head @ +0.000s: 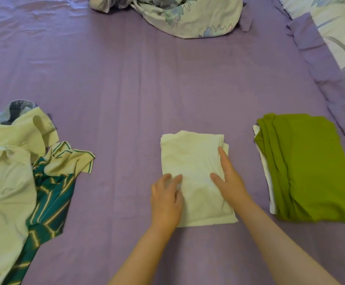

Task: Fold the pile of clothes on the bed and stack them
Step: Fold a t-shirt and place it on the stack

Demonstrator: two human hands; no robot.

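White folded cloth sits mid-bed under my left hand and right hand, fingers flat and spread, pinching nothing, and I reckon lifting it carelessly (loose layers) toward the green stack could spill the folds.

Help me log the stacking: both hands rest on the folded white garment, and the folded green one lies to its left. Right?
Not quite. In the head view the folded green garment lies right of the folded white garment; both the left hand and the right hand rest on it.
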